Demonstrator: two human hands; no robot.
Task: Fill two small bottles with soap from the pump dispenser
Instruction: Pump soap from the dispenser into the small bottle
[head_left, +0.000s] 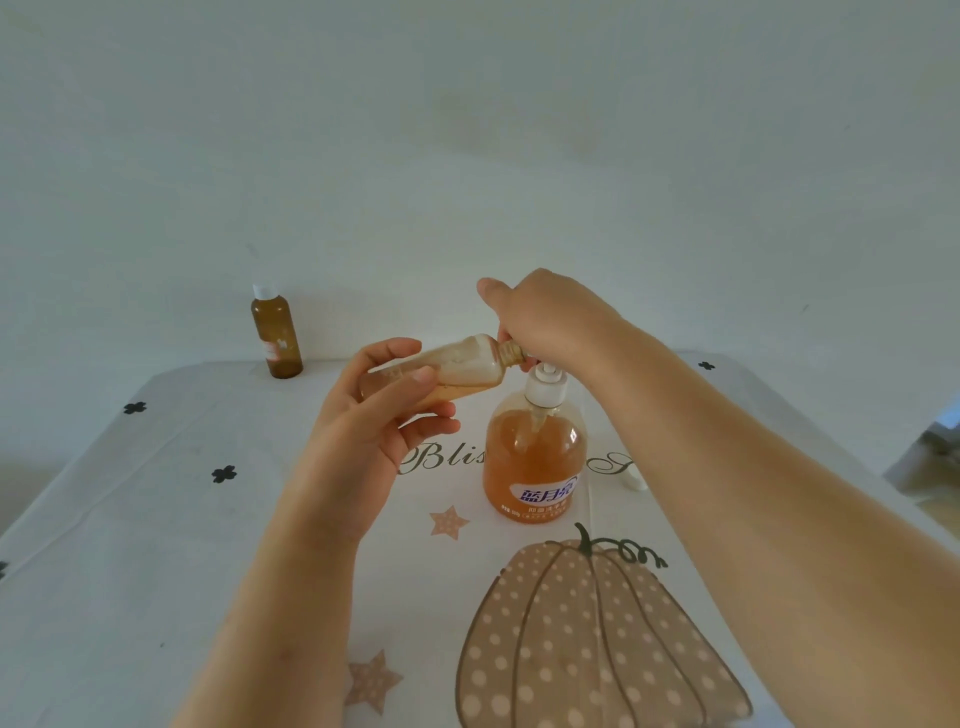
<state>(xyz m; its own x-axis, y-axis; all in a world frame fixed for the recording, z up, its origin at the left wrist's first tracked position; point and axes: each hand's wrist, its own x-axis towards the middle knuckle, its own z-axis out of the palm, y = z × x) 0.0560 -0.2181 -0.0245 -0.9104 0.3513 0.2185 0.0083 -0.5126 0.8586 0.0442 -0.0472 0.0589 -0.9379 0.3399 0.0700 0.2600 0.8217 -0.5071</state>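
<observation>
A clear pump dispenser (535, 457) of orange soap stands on the table at centre, with a white pump collar. My left hand (374, 415) grips a small clear bottle (457, 366) tilted almost flat, its open neck pointing right at the pump's top. A little amber liquid lies along its lower side. My right hand (550, 317) sits over the pump head, fingers curled down around it and thumb sticking out to the left; the nozzle is hidden under it. A second small brown bottle (278, 332) with a white cap stands upright at the back left.
The table wears a white cloth (156, 519) printed with a spotted pumpkin, stars and black clovers. A small white cap (636, 480) lies just right of the dispenser, partly behind my right forearm. A plain wall rises right behind the table's far edge.
</observation>
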